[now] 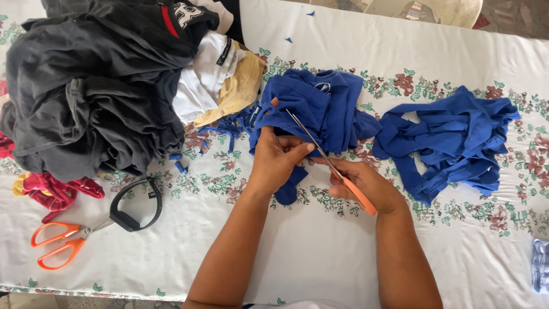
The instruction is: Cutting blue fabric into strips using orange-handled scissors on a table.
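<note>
A: In the middle of the surface, the blue shirt is pinched in the left hand; orange-handled scissors are gripped in the right hand.

B: Looks like fabric should be kept taut and fingers kept clear of the blades. The cut blue strips are piled to the right.

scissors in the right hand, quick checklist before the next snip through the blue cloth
1. Right hand grips the orange-handled scissors: ok.
2. Left hand holds the blue cloth at the blades: ok.
3. Left fingers away from the blades: not ok, they lie right beside them.
4. Cloth taut at the cut: cannot tell.
5. Pile of cut blue strips apart from the cutting spot: ok.
6. Spare orange scissors out of the way: ok.
</note>
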